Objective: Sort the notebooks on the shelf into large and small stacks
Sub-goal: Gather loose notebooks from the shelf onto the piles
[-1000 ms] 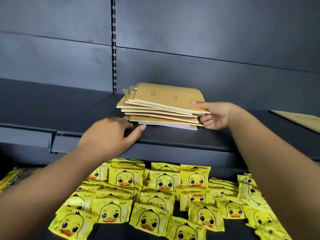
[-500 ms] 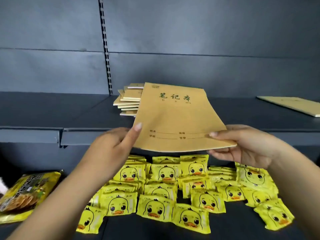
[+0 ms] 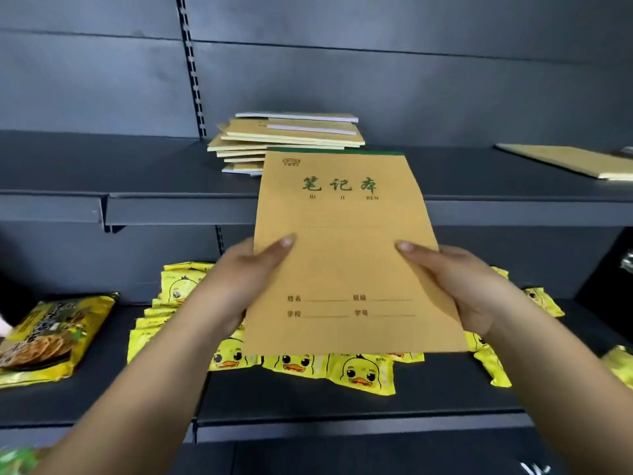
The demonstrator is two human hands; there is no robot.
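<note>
A large kraft-brown notebook (image 3: 346,255) with green characters on its cover is held upright in front of the shelf. My left hand (image 3: 239,286) grips its left edge, thumb on the cover. On the other side my right hand (image 3: 469,286) grips the right edge the same way. Behind it, an uneven stack of mixed-size notebooks (image 3: 291,138) lies on the upper shelf (image 3: 102,166). A single large notebook (image 3: 568,161) lies flat on that shelf at the far right.
Several yellow duck snack packets (image 3: 359,373) are spread over the lower shelf (image 3: 342,406) beneath my hands. A bigger yellow snack bag (image 3: 51,337) lies at the left of it. The dark back panel has a slotted upright (image 3: 191,63).
The top notebook came off the stack in my right hand, toward me and down. My left hand left the shelf edge and took its left side; the cover now faces me squarely.
</note>
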